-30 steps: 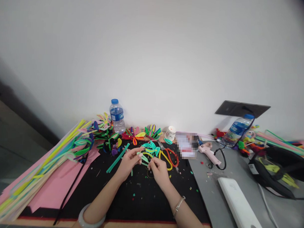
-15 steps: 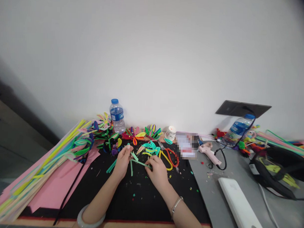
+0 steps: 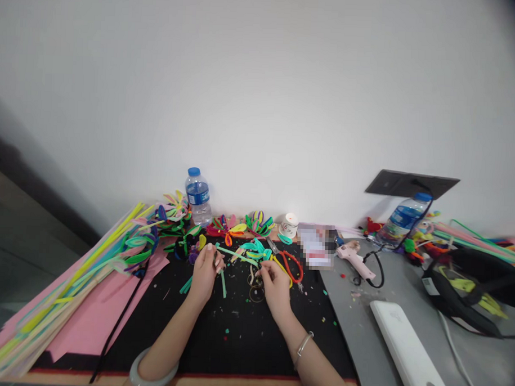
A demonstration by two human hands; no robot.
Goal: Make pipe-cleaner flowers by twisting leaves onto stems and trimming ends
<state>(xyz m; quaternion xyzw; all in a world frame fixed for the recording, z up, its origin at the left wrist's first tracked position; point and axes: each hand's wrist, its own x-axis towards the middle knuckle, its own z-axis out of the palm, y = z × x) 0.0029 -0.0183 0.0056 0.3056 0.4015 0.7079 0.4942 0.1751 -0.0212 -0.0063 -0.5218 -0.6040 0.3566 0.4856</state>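
Note:
A light green pipe cleaner [image 3: 237,255] stretches between my two hands above the black mat. My left hand [image 3: 206,270] pinches its left end, fingers closed. At the other end, the fingertips of my right hand [image 3: 275,281] are closed on it. Below my left hand hangs or lies another short green strip [image 3: 223,284]; which one I cannot tell. Thin gold wire loops [image 3: 256,288] show beside my right fingers. Just behind the hands is a bunch of teal and yellow pipe-cleaner loops [image 3: 255,249]. Scissors [image 3: 273,246] with red and yellow handles lie beyond my right hand.
Long pipe cleaners [image 3: 68,290] lie over pink sheets [image 3: 88,328] at left. Pipe-cleaner flowers [image 3: 226,228], a water bottle [image 3: 198,197] and a paper cup [image 3: 289,224] line the wall. At right are a pink glue gun [image 3: 356,261], a white case [image 3: 408,347] and a black headband-like item [image 3: 461,290].
My right hand has moved slightly right and my left slightly left. The green pipe cleaner, lower and shorter before, now spans higher between them. Gold wire loops now show beside my right hand.

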